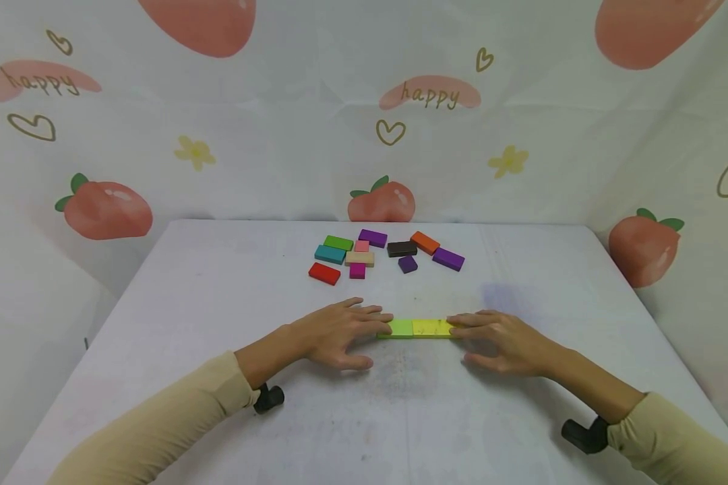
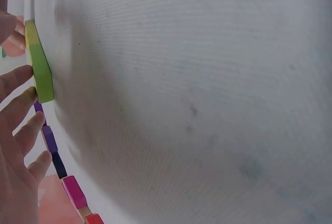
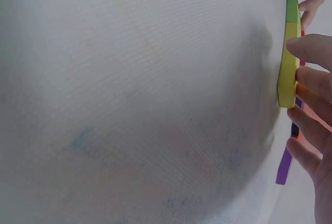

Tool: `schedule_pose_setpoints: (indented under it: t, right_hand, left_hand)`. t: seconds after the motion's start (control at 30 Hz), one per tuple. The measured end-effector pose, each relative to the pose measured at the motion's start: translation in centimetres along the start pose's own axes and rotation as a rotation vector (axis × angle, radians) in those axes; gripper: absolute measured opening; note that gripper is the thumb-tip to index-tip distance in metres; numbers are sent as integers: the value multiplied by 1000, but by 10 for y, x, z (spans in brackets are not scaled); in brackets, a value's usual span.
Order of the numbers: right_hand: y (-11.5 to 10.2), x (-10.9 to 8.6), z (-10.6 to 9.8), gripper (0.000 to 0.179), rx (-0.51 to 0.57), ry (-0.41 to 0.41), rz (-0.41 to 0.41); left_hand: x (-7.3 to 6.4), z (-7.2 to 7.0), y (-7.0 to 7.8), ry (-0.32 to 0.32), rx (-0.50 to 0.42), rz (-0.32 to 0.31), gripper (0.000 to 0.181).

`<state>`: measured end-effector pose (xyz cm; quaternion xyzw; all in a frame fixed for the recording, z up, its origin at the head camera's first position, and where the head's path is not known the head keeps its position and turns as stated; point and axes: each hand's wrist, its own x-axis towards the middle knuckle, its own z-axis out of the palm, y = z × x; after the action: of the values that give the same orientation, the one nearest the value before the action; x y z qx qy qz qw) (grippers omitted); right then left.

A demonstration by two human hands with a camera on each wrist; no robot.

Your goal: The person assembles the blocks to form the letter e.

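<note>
On green block (image 1: 403, 328), outspread left grip (image 1: 338, 334); on yellow block (image 1: 431, 328), right grip (image 1: 507, 342).

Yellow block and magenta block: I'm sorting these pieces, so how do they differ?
The yellow block is oblong; the magenta block is nearly square on top. The right hand touches the yellow block, while no hand touches the magenta block. The yellow block lies nearer the camera than the magenta block. Both lie flat on the table.
</note>
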<state>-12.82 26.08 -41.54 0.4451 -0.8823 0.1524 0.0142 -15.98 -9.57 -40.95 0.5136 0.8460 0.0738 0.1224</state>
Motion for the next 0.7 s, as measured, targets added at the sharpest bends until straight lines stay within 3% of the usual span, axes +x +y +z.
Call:
schedule_pose_setpoints:
  t: [0.7]
  right_hand:
    - [0, -3, 1, 47, -25, 48, -44]
  left_hand:
    - [0, 0, 1, 5, -6, -2, 60]
